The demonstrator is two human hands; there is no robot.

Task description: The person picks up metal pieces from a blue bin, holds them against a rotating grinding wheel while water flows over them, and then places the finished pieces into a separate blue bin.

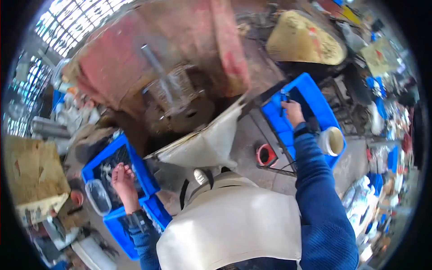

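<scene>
Grips a slim dark object (283, 101) in the right hand (294, 113), with fingers closed around it, over the far left part of the right-hand blue bin (320, 102); too small to identify further. Nearer in that bin, just beside the blue sleeve (315, 175), a whitish round tub (330, 141), tilted. Holds the left hand (123, 178) over the left-hand blue bin (143, 173), fingers curled with tips close together; cannot tell about anything pinched there. Under and beside those fingers, small pale pieces (105, 170); along the bin's outer edge, a clear plastic container (98, 197). Closer in, another blue bin (118, 231). Between the hands, beyond the cream apron (229, 220), a metal rod (155, 65) rising beside a metal block (186, 85), with a faded red shroud (171, 27) behind and a whitish sheet (211, 146) in front. Near the right-hand bin, a red cup (271, 152).
</scene>
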